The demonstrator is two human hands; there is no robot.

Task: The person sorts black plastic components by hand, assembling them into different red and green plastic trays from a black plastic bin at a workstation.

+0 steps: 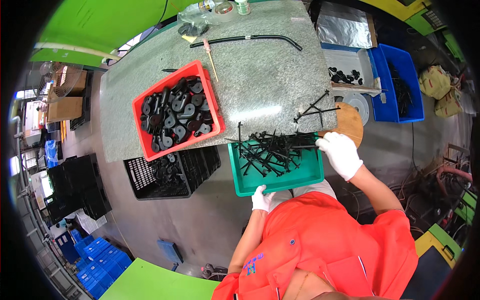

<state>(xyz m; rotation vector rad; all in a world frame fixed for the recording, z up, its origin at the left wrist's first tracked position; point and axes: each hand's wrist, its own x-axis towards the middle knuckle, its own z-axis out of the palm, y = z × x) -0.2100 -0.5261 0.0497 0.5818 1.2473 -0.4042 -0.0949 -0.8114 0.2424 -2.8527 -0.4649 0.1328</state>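
Observation:
A green plastic tray (280,183) sits at the table's near edge, above my lap. Thin black plastic stems (272,152) with small branched ends lie tangled in it, heaped toward the far side, some poking past the rim. My left hand (261,198), in a white glove, grips the tray's near rim, fingers curled over it. My right hand (341,154), gloved as well, closes on the tray's far right corner; its fingertips are partly hidden against the dark stems. A few loose stems (316,111) lie on the grey table beyond that hand.
Left of the tray, a red bin (216,107) of round black parts overhangs the table (260,75). Below it stands a black crate (187,175). A screwdriver (211,59) and a bent black tube (245,38) lie farther back. A blue bin (415,95) and a round wooden seat (351,122) are at right.

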